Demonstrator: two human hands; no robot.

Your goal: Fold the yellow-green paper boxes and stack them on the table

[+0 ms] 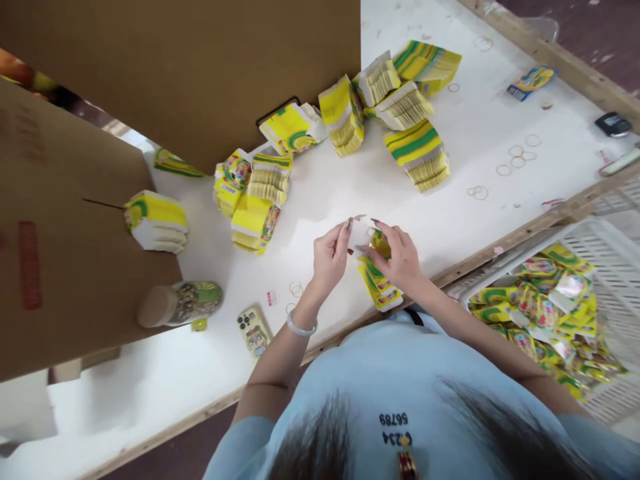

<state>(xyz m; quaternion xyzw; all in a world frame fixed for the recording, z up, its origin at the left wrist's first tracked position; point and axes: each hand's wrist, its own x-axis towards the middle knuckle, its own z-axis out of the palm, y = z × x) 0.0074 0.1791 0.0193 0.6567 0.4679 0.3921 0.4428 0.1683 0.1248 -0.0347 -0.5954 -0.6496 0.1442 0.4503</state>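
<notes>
Between my two hands, just above the near table edge, is a small carton (361, 235) with its white side showing. My left hand (329, 257) pinches its left side between thumb and fingers. My right hand (400, 259) has its fingers closed around the right side, where some yellow and green print shows. Directly below lie several flat yellow-green cartons (379, 285) in an overlapping row. Farther off are bundles of flat yellow-green cartons, one (423, 155) to the right and one (256, 223) to the left.
Large brown cardboard boxes (200, 60) stand at the back and left. A jar (195, 303) and a phone (254, 331) lie at left. Rubber bands (517, 160) and a blue-yellow box (531, 82) are at right. A white basket (610, 250) holds yellow-green packets (545, 313).
</notes>
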